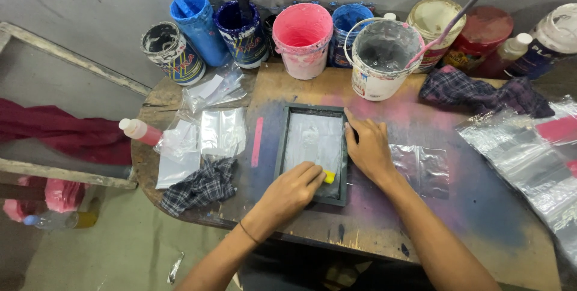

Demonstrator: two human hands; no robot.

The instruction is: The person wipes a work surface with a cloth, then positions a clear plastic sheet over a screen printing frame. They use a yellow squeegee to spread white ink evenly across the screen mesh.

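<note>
Squeegee, seemingly yellow, sits under left hand near frame's bottom edge.

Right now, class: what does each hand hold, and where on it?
Left hand grips a yellow squeegee over its top. Right hand holds nothing, pressing the frame edge.

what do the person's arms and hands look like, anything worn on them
Both forearms are bare, with no sleeves in view and no gloves. The left hand has a thin dark band around its wrist. The right hand shows no ring, watch or band. Both arms enter from the bottom edge of the head view.
</note>
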